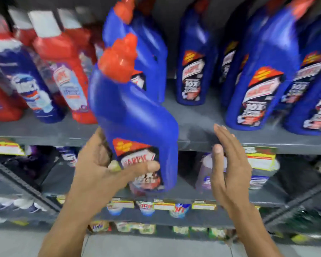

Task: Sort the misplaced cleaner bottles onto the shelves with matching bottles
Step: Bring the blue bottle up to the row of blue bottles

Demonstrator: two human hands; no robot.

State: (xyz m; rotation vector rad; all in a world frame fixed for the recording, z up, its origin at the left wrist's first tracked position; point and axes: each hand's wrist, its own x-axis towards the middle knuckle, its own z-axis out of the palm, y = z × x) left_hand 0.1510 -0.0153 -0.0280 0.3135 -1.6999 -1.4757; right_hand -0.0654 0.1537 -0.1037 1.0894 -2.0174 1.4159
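My left hand (100, 167) grips the lower body of a blue cleaner bottle (133, 115) with a red cap, held upright and slightly tilted in front of the grey upper shelf (193, 123). My right hand (228, 164) hovers just right of the bottle, fingers apart, holding nothing and not touching it. On the shelf behind stand matching blue bottles with red caps: one straight behind (148, 52), one in the middle (195, 58), and more at the right (263, 80). Left of them stand red bottles with white caps (67, 58) and a dark blue one (30, 80).
A bare stretch of the upper shelf lies between the middle blue bottle and the right group. Yellow price labels (259, 160) hang on the shelf edges. Lower shelves (193, 197) hold other bottles and small packs. Grey floor (156, 245) lies below.
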